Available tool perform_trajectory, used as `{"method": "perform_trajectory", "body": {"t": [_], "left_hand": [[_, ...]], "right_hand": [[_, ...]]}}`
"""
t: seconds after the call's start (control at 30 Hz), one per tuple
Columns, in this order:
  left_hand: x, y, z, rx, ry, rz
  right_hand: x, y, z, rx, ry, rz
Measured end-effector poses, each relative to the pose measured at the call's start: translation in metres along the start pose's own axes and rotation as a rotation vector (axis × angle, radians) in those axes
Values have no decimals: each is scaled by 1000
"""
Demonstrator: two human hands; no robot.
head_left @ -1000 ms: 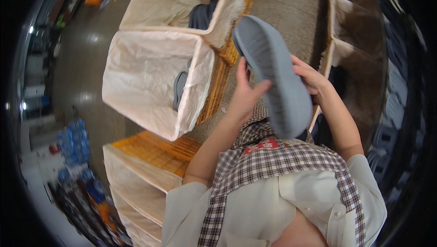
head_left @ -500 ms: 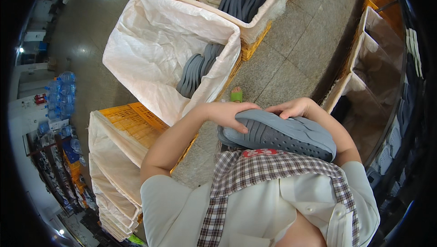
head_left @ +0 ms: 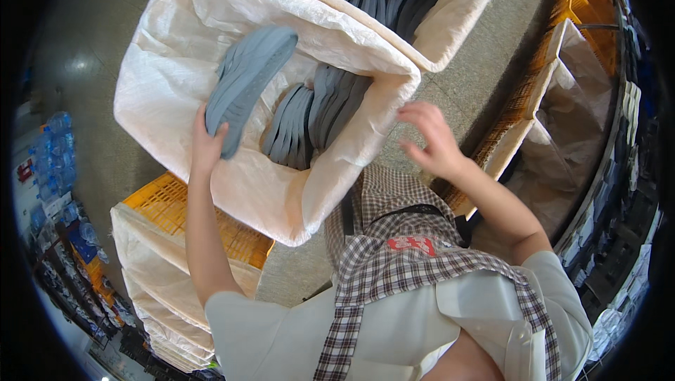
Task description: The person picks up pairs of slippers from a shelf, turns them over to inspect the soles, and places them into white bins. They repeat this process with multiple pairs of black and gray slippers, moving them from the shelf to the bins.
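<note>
My left hand (head_left: 206, 143) grips one end of a bundle of grey-blue shoe soles (head_left: 249, 82), thumb on one side and fingers on the other. The bundle is tilted over a large bin with a white woven liner (head_left: 162, 65). Inside, at the bin's right side, more grey soles (head_left: 290, 122) stand on edge in rows. My right hand (head_left: 432, 140) is just outside the bin's right rim, fingers apart, slightly blurred and holding nothing.
Behind stands a second lined bin (head_left: 467, 12) with dark grey soles (head_left: 385, 0). Yellow crates (head_left: 172, 202) with pale liners are at lower left. On the right are more lined crates (head_left: 562, 100) and a rack of soles (head_left: 598, 254). Blue water bottles (head_left: 56, 156) stand far left.
The sole bundle, held in both hands before my apron, has moved forward and left over the bin in my left hand alone. My right hand has let go. The view has shifted toward the bin.
</note>
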State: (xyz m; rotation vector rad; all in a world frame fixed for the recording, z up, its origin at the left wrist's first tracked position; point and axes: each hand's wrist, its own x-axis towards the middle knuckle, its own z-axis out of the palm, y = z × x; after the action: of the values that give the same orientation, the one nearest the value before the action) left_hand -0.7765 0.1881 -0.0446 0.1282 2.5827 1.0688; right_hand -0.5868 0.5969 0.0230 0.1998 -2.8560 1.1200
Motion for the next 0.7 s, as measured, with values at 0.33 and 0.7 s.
{"method": "perform_trajectory", "body": {"t": [0.33, 0.7], "left_hand": [[100, -118, 182, 656, -94, 57], [97, -112, 220, 533, -134, -144]], "right_hand": [[20, 18, 82, -312, -65, -76], [18, 18, 85, -349, -17, -117]]}}
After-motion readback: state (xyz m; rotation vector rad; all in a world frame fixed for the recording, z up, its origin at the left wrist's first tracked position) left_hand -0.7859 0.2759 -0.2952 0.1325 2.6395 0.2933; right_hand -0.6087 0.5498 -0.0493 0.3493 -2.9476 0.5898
